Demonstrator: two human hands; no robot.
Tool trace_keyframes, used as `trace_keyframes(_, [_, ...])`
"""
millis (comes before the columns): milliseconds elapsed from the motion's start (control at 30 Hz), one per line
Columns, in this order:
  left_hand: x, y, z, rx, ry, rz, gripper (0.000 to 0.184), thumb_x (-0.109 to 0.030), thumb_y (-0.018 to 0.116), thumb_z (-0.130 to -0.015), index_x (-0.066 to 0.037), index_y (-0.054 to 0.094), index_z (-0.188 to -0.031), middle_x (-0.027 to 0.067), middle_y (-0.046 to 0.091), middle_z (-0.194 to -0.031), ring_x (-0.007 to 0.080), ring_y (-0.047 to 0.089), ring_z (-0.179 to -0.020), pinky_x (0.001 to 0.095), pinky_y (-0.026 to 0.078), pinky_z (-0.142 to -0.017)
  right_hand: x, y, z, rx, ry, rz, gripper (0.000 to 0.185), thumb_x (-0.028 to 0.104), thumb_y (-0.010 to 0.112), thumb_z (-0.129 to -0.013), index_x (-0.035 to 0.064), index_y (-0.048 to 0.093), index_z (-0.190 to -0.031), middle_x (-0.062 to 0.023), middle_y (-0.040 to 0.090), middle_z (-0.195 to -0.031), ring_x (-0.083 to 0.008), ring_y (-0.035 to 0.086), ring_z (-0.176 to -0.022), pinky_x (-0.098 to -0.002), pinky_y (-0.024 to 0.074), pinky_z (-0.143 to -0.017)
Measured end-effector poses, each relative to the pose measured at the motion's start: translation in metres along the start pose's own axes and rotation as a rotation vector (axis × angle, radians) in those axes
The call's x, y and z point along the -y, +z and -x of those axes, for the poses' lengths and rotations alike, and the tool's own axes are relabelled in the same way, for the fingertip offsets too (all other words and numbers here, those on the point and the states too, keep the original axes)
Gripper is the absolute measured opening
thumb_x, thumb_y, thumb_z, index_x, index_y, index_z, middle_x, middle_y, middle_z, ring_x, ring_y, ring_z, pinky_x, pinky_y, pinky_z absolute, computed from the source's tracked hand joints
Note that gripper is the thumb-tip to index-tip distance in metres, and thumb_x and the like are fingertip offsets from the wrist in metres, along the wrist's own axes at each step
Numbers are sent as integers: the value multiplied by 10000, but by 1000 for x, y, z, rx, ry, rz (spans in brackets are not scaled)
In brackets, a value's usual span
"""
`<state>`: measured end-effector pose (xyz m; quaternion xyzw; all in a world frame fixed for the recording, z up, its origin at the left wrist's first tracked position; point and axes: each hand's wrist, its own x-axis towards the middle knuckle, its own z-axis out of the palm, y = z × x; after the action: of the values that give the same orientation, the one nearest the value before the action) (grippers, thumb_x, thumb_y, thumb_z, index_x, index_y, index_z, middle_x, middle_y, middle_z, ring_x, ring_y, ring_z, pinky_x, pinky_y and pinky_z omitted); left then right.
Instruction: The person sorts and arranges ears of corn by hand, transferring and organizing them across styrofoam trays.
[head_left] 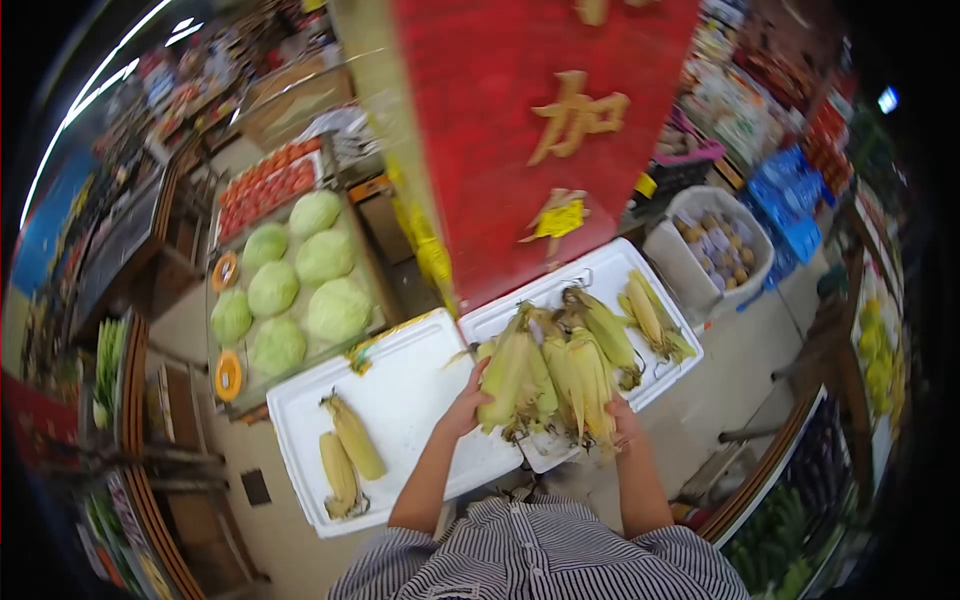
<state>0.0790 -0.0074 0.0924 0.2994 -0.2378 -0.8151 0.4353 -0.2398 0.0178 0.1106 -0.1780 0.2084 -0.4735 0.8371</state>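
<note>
Seemingly to keep loose ears from spilling, the left hand [466,407] and right hand [627,422] clamp opposite sides of the corn bundle [572,375], between them over the near edge of the white tray [668,379].

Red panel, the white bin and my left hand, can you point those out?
Red panel [480,180]: head view, bare left part.
White bin [671,262]: head view, outer left wall.
Left hand [464,407]: head view, back of the hand.
</note>
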Motion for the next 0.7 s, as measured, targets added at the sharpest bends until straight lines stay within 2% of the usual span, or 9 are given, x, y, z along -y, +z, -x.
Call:
trace_keyframes(33, [-6, -13, 28, 25, 28, 29, 854, -43, 563, -767, -173, 145, -1500, 160, 391, -1392, 268, 486, -1192, 374, 441, -976, -13, 7, -10, -30, 40, 6, 783, 126, 720, -720, 17, 348, -1401, -153, 576, -1230, -283, 636, -1010, -410, 594, -718])
trace_keyframes(100, [-23, -31, 90, -59, 121, -39, 808, -69, 609, -801, -134, 187, -1488, 166, 420, -1365, 261, 498, -1174, 364, 444, -965, -44, 29, -36, -81, 162, 87, 781, 100, 694, -739, 32, 319, -1421, -138, 564, -1256, -275, 627, -1025, -372, 569, -790])
trace_keyframes(167, [-27, -60, 145, -374, 121, -317, 781, -106, 672, -816, -86, 237, -1465, 169, 471, -1310, 241, 518, -1142, 339, 453, -939, -81, 64, -65, -147, 242, 276, 816, 70, 688, -750, 68, 265, -1448, -132, 571, -1222, -259, 626, -985, -364, 549, -808])
trace_keyframes(267, [-24, -111, 215, -681, 260, -455, 755, -142, 720, -804, -51, 297, -1423, 157, 526, -1230, 216, 555, -1069, 316, 477, -881, -153, 123, -111, -92, 366, 656, 855, 29, 704, -754, 118, 216, -1452, -159, 561, -1162, -236, 608, -935, -369, 536, -773])
trace_keyframes(333, [-6, -156, 250, -936, 353, -507, 747, -146, 733, -782, -42, 323, -1398, 154, 555, -1184, 216, 578, -1026, 319, 493, -844, -211, 139, -136, -98, 433, 805, 799, 10, 693, -757, 67, 249, -1419, -158, 554, -1144, -226, 605, -954, -337, 529, -773])
trace_keyframes(433, [-26, -185, 295, -1116, 287, -553, 739, -175, 753, -748, -32, 359, -1357, 164, 591, -1126, 238, 604, -983, 341, 501, -815, -290, 139, -164, -247, 425, 823, 787, 45, 728, -735, 43, 280, -1382, -176, 555, -1119, -243, 603, -962, -348, 527, -787])
trace_keyframes(500, [-36, -204, 309, -1268, 298, -565, 739, -194, 772, -701, -26, 396, -1314, 187, 616, -1070, 271, 620, -950, 365, 502, -803, -323, 138, -172, -276, 335, 1008, 781, 76, 750, -719, 29, 305, -1358, -176, 562, -1111, -250, 603, -975, -357, 522, -809])
trace_keyframes(600, [-39, -240, 327, -1421, 317, -679, 760, -197, 795, -642, -22, 433, -1287, 196, 614, -1078, 311, 614, -966, 385, 490, -844, -354, 109, -177, -293, 273, 1278, 810, 157, 769, -682, 8, 321, -1341, -201, 573, -1117, -283, 607, -983, -363, 508, -836])
trace_keyframes(700, [-32, -275, 337, -1472, 318, -940, 784, -204, 801, -609, -26, 448, -1286, 188, 607, -1110, 337, 598, -1010, 406, 478, -875, -361, 104, -172, -278, 278, 1468, 833, 218, 772, -659, -8, 332, -1329, -225, 580, -1129, -316, 614, -987, -373, 502, -850])
